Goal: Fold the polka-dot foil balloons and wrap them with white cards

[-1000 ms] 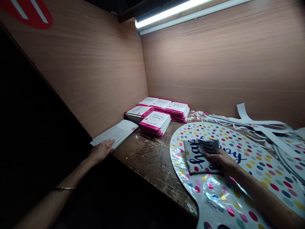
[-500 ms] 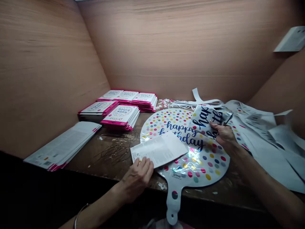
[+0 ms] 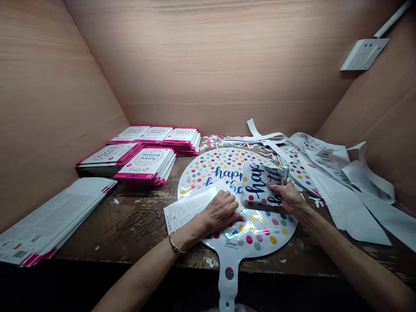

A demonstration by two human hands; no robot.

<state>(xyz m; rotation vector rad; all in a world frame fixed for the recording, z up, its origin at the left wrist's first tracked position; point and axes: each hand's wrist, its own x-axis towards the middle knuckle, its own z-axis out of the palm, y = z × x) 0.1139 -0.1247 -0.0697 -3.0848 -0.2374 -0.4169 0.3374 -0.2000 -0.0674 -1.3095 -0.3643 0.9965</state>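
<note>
My right hand [image 3: 287,197] grips a folded foil balloon [image 3: 256,186], its dark blue lettering turned sideways, between thumb and fingers. My left hand [image 3: 221,210] is closed over the right end of a white printed paper packet [image 3: 186,207], with its thumb showing below the edge. The packet lies slanted, its small print facing up, and the folded balloon is close to its right end. Beneath both is a flat round "happy birthday" foil balloon [image 3: 273,227] with coloured dots, its neck [image 3: 228,281] hanging over the table's front edge.
Pink-edged packets [image 3: 146,162] stand in several stacks at the back left. More white packets [image 3: 48,221] lie fanned at the left. Dark thin strands [image 3: 143,216] are on the table. White backing sheets [image 3: 351,203] and strips fill the right. A socket [image 3: 365,54] is on the wall.
My left hand has moved from the packet's lower left edge to its right end. My right hand has brought the folded balloon lower and nearer the packet. The view has shifted right.
</note>
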